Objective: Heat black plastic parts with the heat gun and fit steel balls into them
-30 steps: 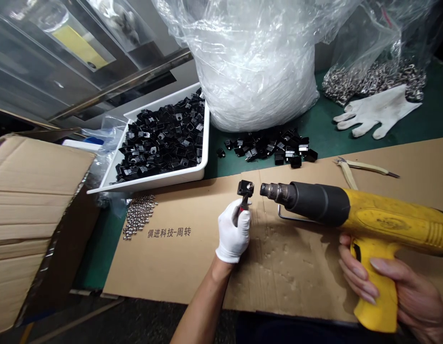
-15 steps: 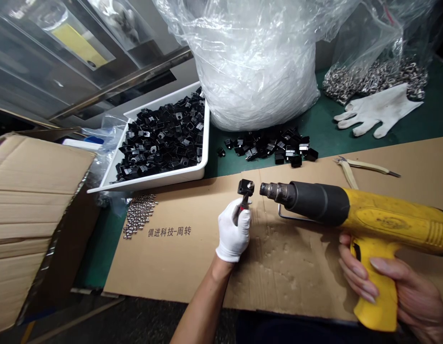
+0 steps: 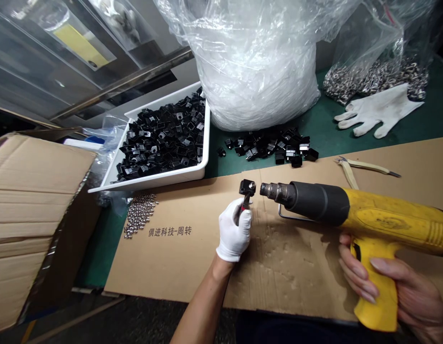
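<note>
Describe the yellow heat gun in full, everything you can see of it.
The yellow heat gun has a scuffed, plastic-looking body with an oval raised panel on its side and ridges near the rear. Ahead sit a dark collar and a stepped, stained metal nozzle. The bare right hand grips its handle, holding it roughly level over the cardboard sheet. The nozzle points leftward at a small black part, with a narrow gap between. Whether it is running cannot be told.

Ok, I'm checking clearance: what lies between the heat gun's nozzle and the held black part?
In the head view, nothing shows between the nozzle and the black part but a narrow gap, with cardboard behind.
</note>
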A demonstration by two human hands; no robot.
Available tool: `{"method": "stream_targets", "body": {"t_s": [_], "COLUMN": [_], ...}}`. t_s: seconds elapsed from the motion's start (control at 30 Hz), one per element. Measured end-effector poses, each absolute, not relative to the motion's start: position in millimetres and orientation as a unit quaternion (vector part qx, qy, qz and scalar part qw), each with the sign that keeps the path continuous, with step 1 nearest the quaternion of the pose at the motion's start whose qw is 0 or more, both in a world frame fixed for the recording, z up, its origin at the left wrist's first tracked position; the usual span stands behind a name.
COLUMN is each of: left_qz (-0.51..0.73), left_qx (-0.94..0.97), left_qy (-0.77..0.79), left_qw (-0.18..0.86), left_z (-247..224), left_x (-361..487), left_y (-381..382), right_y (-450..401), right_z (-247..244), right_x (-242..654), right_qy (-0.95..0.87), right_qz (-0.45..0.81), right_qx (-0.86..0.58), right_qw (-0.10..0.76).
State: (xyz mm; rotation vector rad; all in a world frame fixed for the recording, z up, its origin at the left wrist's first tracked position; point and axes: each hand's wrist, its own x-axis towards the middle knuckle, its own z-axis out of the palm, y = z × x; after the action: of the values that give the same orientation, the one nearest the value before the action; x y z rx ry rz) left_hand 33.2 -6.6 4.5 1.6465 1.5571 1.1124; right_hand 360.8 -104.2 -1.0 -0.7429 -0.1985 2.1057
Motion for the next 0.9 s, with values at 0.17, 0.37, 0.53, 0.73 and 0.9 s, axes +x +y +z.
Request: {"method": "stream_targets", "body": {"t_s": [0.17,0.37,0.53,0.73,0.9], "left_qz": [0.419,0.418,0.413,0.407,0.406], "left_qx": [0.622,0.619,0.62,0.622,0.623], "left_qy": [0.587,0.589,0.594,0.599,0.6], "left_qw": [0.307,0.308,0.304,0.297,0.296], "left_z": [4.2,4.4,5.8,8.0,8.4], "left_x": [33.0,33.3,34.1,35.0,35.1], "left_y": [-6.8,-7.3,-7.4,-7.4,-7.3], "right_y": [-103.2,-102.0,-101.6,-101.3,-101.4], "right_z": [-0.3,-0.1,0.9,0.6,-0.1], "right_x": [358.8,358.7,358.3,359.5,359.7], "right_qy": [-0.077,-0.081,-0.078,-0.08,-0.083], "right_qz": [0.843,0.847,0.848,0.849,0.85], "right_qx": [-0.299,-0.295,-0.295,-0.295,-0.294], "right_qw": [0.44,0.435,0.434,0.43,0.428]}}
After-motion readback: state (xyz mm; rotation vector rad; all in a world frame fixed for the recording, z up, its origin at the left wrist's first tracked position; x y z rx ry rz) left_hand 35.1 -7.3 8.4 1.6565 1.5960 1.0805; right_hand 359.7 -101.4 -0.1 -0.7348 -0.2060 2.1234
